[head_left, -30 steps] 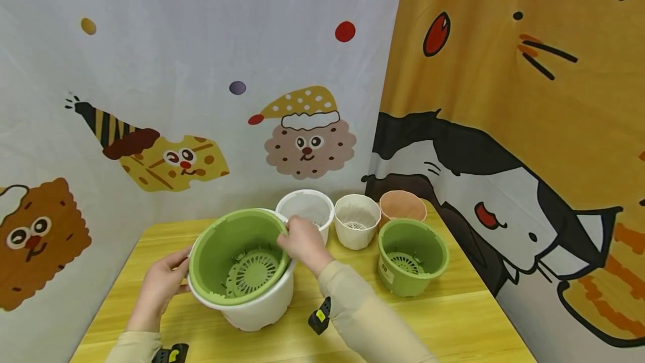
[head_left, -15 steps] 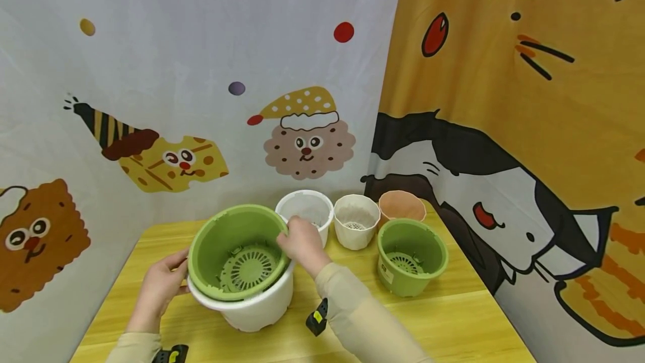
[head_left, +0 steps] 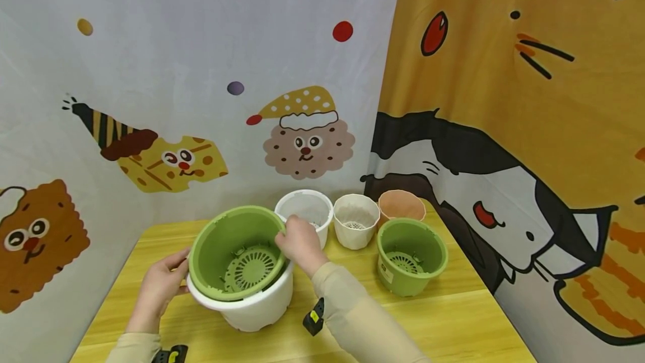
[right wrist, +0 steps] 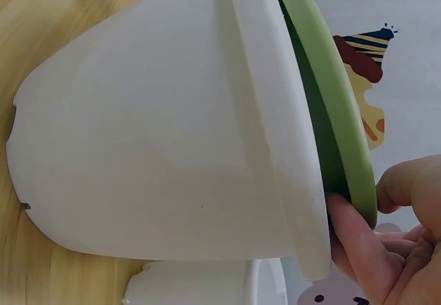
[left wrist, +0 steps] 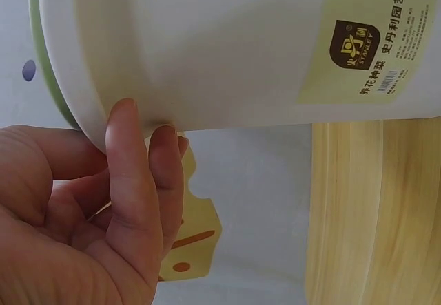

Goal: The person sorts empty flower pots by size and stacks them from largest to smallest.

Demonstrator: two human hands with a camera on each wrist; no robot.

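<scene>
Green pot (head_left: 237, 252), tilted inside white pot (head_left: 259, 311): right hand (head_left: 301, 246) pinches its raised rim at white pot's right; left hand (head_left: 160, 285) grips white pot's left edge

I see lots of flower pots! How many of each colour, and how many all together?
Green: 2 (tilted green pot, other green pot)
White: 2 (front white pot, back white pot)
Cream: 1 (cream pot)
Peach: 1 (peach pot)
Total: 6 flower pots in view

The green slotted pot (head_left: 238, 254) sits tilted inside the white pot (head_left: 258, 308).
</scene>
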